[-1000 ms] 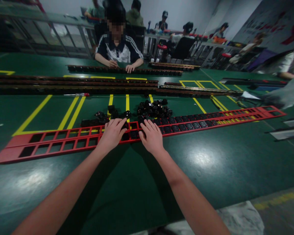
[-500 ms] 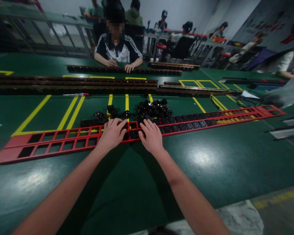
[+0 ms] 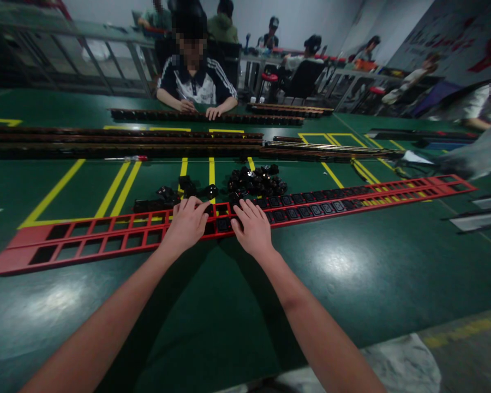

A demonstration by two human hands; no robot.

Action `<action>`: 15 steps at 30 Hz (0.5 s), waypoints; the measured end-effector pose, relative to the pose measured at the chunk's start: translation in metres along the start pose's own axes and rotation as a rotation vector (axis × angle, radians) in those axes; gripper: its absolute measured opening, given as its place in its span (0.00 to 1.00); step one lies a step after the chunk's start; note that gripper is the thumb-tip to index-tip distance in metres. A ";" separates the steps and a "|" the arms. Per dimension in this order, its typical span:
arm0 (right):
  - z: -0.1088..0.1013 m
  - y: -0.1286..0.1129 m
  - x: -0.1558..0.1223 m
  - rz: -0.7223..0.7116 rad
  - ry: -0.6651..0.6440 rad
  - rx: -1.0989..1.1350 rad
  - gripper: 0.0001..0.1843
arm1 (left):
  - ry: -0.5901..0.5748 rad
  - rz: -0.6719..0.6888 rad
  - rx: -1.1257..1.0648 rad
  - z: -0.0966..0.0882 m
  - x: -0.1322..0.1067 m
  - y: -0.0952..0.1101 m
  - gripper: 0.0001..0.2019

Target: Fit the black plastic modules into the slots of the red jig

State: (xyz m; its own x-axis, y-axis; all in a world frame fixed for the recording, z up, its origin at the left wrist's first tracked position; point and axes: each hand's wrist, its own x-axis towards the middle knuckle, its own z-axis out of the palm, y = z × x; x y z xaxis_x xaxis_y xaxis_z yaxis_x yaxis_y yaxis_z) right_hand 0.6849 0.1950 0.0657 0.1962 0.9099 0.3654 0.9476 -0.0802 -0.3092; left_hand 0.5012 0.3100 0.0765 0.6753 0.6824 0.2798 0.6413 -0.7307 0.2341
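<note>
A long red two-row frame (image 3: 85, 248) with square openings lies slantwise across the green table. Its middle-right openings hold square black pieces (image 3: 315, 209), while those to the left are unfilled. My left hand (image 3: 185, 222) rests palm down over the frame's middle, thumb and fingers apart; what lies beneath the fingers is hidden. My right hand (image 3: 252, 226) lies over the frame just to the right, fingers stretched forward over the black pieces. One black piece (image 3: 223, 225) shows in the near row between my hands. Behind the frame sits a pile of loose black parts (image 3: 257, 182).
More black parts (image 3: 163, 197) lie beyond my left hand. Long dark rails (image 3: 123, 143) cross the table farther back, with a red-handled screwdriver (image 3: 141, 158) before them. Yellow tape (image 3: 69, 188) marks the green table (image 3: 331, 305). A co-worker (image 3: 196, 82) sits opposite, hands at another rail.
My left thumb and forefinger have drawn back slightly to the left. My right hand stays almost still over the frame.
</note>
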 end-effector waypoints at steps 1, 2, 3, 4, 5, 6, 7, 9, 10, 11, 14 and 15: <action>0.000 0.000 0.000 -0.001 0.002 0.000 0.23 | -0.001 -0.004 -0.003 0.000 0.000 0.000 0.21; 0.000 0.000 0.000 -0.003 0.003 -0.001 0.23 | 0.002 -0.007 -0.004 0.000 0.001 -0.001 0.20; 0.001 0.000 0.000 -0.006 0.005 -0.002 0.23 | 0.006 -0.008 -0.005 0.000 0.001 -0.001 0.20; 0.001 0.001 0.000 -0.008 0.007 -0.003 0.23 | 0.011 -0.010 -0.005 0.001 0.001 -0.001 0.19; 0.001 0.001 0.000 -0.009 0.009 -0.003 0.23 | 0.015 -0.013 -0.005 0.001 0.001 -0.002 0.19; 0.000 0.000 0.000 -0.010 0.011 -0.002 0.23 | 0.017 -0.017 -0.004 0.001 0.001 -0.002 0.18; 0.000 0.000 0.000 -0.010 0.012 0.001 0.23 | 0.019 -0.019 -0.004 0.002 0.001 -0.003 0.18; -0.001 0.000 0.000 -0.008 0.013 0.008 0.22 | 0.017 -0.019 -0.002 0.002 0.002 -0.004 0.18; -0.001 0.000 0.000 -0.006 0.013 0.010 0.22 | 0.015 -0.017 -0.002 0.002 0.002 -0.005 0.18; -0.001 -0.001 0.000 -0.005 0.011 0.013 0.22 | 0.014 -0.015 -0.005 0.002 0.002 -0.005 0.18; -0.002 -0.001 0.001 -0.002 0.006 0.015 0.22 | 0.013 -0.028 -0.024 0.003 0.003 -0.006 0.17; -0.002 -0.001 0.001 -0.003 0.005 0.015 0.22 | 0.015 -0.037 -0.033 0.003 0.003 -0.006 0.17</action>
State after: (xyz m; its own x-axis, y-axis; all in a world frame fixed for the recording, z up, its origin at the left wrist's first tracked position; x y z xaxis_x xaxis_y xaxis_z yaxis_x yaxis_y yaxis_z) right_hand 0.6846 0.1949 0.0680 0.1949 0.9079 0.3710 0.9444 -0.0715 -0.3210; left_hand 0.5004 0.3161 0.0734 0.6461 0.7085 0.2840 0.6530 -0.7057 0.2749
